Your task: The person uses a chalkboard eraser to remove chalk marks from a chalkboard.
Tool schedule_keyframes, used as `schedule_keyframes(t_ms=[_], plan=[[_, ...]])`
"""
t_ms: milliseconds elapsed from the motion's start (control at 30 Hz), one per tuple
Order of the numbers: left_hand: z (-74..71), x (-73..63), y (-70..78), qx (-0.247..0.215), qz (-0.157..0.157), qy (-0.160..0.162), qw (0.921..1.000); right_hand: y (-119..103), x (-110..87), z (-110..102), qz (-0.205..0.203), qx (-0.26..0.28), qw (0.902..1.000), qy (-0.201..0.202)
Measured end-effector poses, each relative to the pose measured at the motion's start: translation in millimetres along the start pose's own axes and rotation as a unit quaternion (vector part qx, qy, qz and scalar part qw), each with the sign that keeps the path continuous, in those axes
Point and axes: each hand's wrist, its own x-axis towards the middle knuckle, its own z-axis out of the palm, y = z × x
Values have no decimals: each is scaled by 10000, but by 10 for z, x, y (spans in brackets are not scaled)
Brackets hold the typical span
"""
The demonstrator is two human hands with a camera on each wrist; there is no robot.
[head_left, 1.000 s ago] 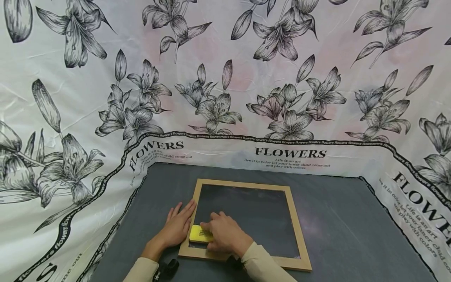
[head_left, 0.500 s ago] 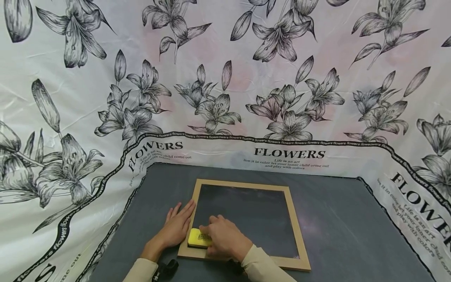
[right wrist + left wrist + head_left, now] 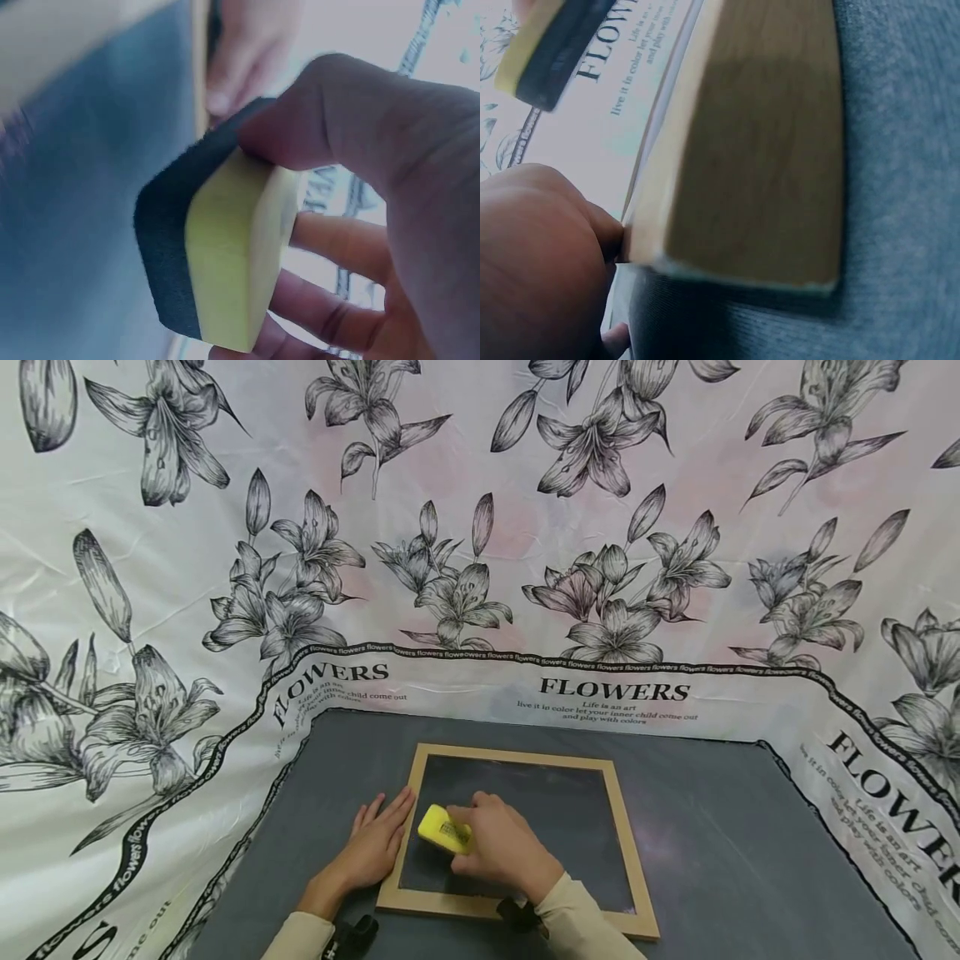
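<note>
A yellow chalkboard eraser (image 3: 444,831) with a dark felt side is pinched between the thumb and fingers of my right hand (image 3: 506,847). In the right wrist view the eraser (image 3: 225,247) is tilted, its felt facing the board with a gap between them. Beneath it lies a small chalkboard (image 3: 540,827) in a light wooden frame (image 3: 517,754). My left hand (image 3: 371,843) lies with fairly straight fingers against the frame's left edge. The left wrist view shows that hand (image 3: 540,255) beside the wooden frame (image 3: 757,165), with the raised eraser (image 3: 551,64) beyond.
The chalkboard lies on a dark grey tabletop (image 3: 720,827). White cloth (image 3: 450,435) printed with lilies and the word FLOWERS rises behind and along both sides. Black wrist straps (image 3: 352,935) sit below the sleeves.
My right hand first drew the eraser slightly toward me at the board's lower left corner. Now it has lifted it up and away from that corner, tilted. The left hand stays put.
</note>
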Motion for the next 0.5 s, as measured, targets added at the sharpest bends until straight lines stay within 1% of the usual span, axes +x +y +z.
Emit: schedule_keyframes(t_ms=[67,133,300,500], plan=[[21,2,-30,22,46,94,9999,47,-11,-95,235,50,9993,273],[40,8,-61,45,34,101,9999,99,-32,-187,468,130,9976,500],[59,24,-103,66,-101,-37,9999,268,-95,-395,915,360,9903,985],[36,26,-96,47,-110,-158,9998,526,-204,-653,1457,479,9782,1397]])
